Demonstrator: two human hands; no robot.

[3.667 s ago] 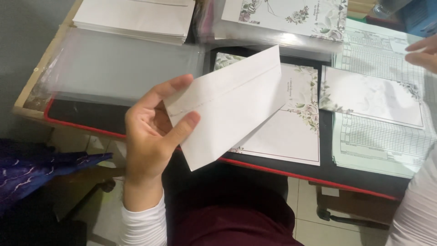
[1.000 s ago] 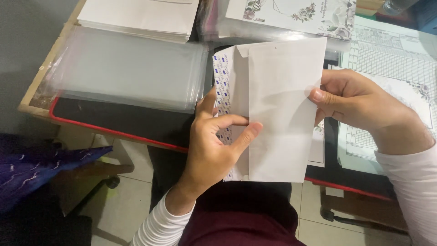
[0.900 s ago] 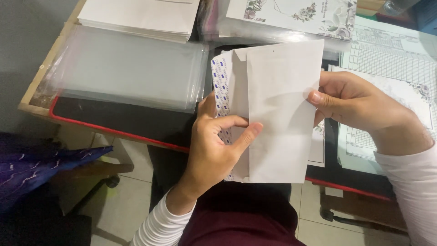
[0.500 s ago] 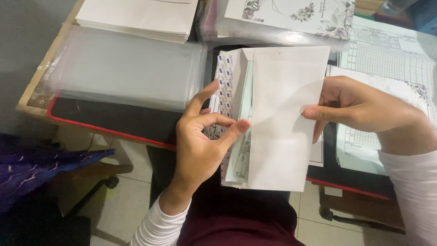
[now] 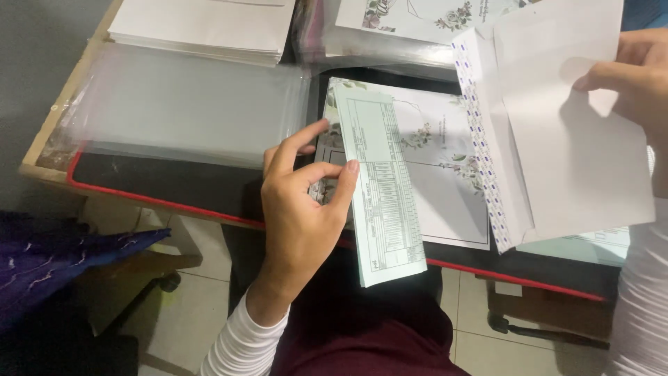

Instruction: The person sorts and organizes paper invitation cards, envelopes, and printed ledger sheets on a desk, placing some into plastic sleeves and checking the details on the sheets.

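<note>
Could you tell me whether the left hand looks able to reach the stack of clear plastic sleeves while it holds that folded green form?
Probably yes. The left hand grips the folded green form right beside the clear plastic sleeves, with nothing lying between them; however, its fingers are occupied.

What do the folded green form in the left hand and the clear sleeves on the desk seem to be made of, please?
The folded green form looks like thin matte paper: sharp crease, printed grid. The clear sleeves look like glossy plastic film: see-through, with sheen and wrinkles.
</note>
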